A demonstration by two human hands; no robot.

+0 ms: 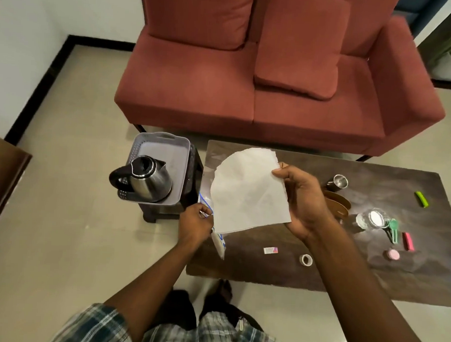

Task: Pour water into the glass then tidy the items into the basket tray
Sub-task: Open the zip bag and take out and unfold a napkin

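Now right hand [305, 202] pinches thin white papers [246, 192] (rounded top); left hand [195, 222] pinches plastic bag [220, 241].

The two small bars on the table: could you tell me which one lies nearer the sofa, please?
The green bar, lying alone farther back on the table; the pink bar lies nearer the front edge, beside the teal spoon.

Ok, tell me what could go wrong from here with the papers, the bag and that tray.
1. The right hand holds the paper stack by one edge only, so the loose sheets may fan out and slip.
2. The plastic bag, pinched by the left hand, lies right at the table edge and could slide off if released.
3. The kettle fills the near end of the basket tray, its handle past the rim. Adding items might jostle it.
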